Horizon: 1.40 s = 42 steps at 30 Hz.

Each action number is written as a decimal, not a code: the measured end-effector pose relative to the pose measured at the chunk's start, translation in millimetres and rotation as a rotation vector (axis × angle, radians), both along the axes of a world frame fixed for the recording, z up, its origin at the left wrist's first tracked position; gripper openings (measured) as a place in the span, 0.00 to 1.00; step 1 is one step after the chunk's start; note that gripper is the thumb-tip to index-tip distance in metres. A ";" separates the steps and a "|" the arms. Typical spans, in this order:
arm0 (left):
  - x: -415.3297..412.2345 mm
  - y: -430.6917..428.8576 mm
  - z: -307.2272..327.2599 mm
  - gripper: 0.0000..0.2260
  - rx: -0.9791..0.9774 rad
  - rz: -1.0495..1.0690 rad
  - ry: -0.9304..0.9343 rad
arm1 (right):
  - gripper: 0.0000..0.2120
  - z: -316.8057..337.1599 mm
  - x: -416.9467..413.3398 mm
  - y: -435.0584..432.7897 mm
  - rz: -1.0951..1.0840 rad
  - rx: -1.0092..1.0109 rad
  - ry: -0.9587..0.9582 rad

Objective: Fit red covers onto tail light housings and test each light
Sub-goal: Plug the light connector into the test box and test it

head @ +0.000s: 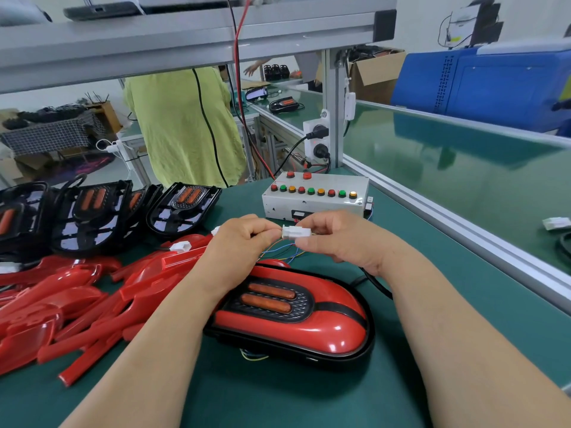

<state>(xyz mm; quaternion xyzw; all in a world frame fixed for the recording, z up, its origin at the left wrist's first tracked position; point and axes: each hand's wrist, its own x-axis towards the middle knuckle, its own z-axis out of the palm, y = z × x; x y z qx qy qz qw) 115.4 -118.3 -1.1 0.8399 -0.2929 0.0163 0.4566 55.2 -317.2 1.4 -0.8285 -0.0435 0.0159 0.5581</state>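
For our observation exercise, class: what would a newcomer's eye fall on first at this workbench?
First, the glossy red-covered tail light lying in the middle of the green table. Just beyond it, the left hand and right hand pinch a white connector in front of the test box with its row of coloured buttons. A heap of loose red covers fills the left side.

Green-topped table [309, 396] beneath a grey aluminium frame [185, 29]; blue machine [482, 84] and cardboard box [375, 78] stand behind, before a white wall [417, 23].
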 end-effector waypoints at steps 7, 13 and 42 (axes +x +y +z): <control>0.8 0.9 -1.6 0.09 0.014 -0.006 0.003 | 0.04 -0.3 2.2 2.8 -0.012 -0.186 -0.134; 1.7 1.1 -3.0 0.09 0.030 -0.005 0.012 | 0.05 -4.3 5.3 5.2 -0.028 -0.149 -0.149; 88.7 -53.2 12.2 0.28 0.613 0.144 -0.078 | 0.16 -15.9 18.6 -0.1 -0.196 -0.232 -0.114</control>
